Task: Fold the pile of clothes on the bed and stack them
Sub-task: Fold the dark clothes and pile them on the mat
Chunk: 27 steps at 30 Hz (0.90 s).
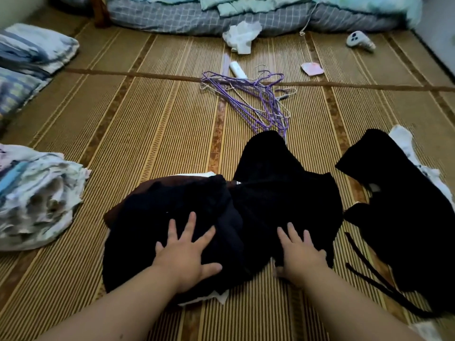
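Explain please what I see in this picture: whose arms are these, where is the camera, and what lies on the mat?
There is no machine here. A person wears one camera on the head, and it looks down at their own bare arms. The left hand and right hand press flat, fingers straight, on a dark garment spread on a woven mat. Nothing is gripped. Another black garment lies to the right, a pile of light clothes to the left, and purple hangers beyond.
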Each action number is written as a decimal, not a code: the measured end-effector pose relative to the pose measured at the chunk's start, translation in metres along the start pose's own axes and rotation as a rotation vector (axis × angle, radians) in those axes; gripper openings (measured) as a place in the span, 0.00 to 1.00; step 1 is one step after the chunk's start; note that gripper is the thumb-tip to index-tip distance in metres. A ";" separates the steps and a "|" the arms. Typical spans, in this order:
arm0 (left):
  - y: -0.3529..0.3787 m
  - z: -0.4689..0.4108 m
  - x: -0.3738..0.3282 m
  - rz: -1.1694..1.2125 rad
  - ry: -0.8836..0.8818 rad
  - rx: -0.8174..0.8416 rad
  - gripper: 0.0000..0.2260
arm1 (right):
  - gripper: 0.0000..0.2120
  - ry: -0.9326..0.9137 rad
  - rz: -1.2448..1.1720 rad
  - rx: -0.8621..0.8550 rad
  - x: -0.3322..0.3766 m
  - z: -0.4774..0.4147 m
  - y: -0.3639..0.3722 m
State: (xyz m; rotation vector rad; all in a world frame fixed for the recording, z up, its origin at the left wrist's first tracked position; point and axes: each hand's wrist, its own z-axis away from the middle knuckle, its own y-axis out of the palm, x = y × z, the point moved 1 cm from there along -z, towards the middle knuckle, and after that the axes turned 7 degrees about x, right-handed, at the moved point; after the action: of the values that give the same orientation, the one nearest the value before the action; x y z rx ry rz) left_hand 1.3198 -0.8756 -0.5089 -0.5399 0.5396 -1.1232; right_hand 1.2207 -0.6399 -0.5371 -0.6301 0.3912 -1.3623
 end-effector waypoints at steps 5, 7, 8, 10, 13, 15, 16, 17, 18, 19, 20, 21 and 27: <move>-0.007 -0.007 -0.002 -0.015 -0.022 0.021 0.39 | 0.32 0.064 0.006 -0.056 -0.039 0.003 -0.008; -0.011 -0.004 -0.006 -0.008 -0.029 0.020 0.39 | 0.26 0.104 -0.119 -0.092 -0.057 0.014 -0.019; -0.012 -0.003 -0.007 -0.007 -0.035 0.024 0.39 | 0.24 0.109 -0.193 -0.139 -0.065 0.020 -0.024; -0.014 -0.001 -0.012 -0.004 -0.046 0.025 0.39 | 0.22 0.081 -0.349 -0.241 -0.078 0.043 -0.036; -0.020 -0.003 -0.020 0.013 -0.060 0.026 0.40 | 0.21 -0.056 -0.532 -0.388 -0.086 0.084 -0.054; -0.024 0.000 -0.027 0.034 -0.069 0.035 0.41 | 0.21 -0.144 -0.606 -0.464 -0.090 0.112 -0.072; -0.026 0.000 -0.031 0.043 -0.078 0.035 0.41 | 0.20 -0.178 -0.657 -0.490 -0.093 0.126 -0.085; -0.029 0.000 -0.033 0.049 -0.092 0.037 0.41 | 0.20 -0.203 -0.709 -0.509 -0.095 0.139 -0.098; -0.031 -0.001 -0.033 0.052 -0.108 0.040 0.41 | 0.19 -0.225 -0.759 -0.528 -0.095 0.151 -0.112; -0.034 -0.002 -0.033 0.050 -0.120 0.043 0.41 | 0.19 -0.243 -0.798 -0.557 -0.098 0.164 -0.128; -0.036 -0.003 -0.033 0.041 -0.132 0.056 0.41 | 0.19 -0.258 -0.822 -0.586 -0.099 0.176 -0.143; -0.040 -0.003 -0.035 0.031 -0.145 0.073 0.41 | 0.18 -0.273 -0.823 -0.614 -0.100 0.189 -0.157; -0.066 0.046 -0.102 0.202 -0.102 0.059 0.43 | 0.15 -0.332 -0.850 -0.724 -0.106 0.262 -0.213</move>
State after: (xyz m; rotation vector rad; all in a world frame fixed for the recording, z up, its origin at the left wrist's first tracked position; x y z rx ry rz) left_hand 1.2699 -0.7963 -0.4187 -0.4774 0.4603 -0.9122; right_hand 1.1934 -0.5040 -0.2115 -1.7407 0.3527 -1.8637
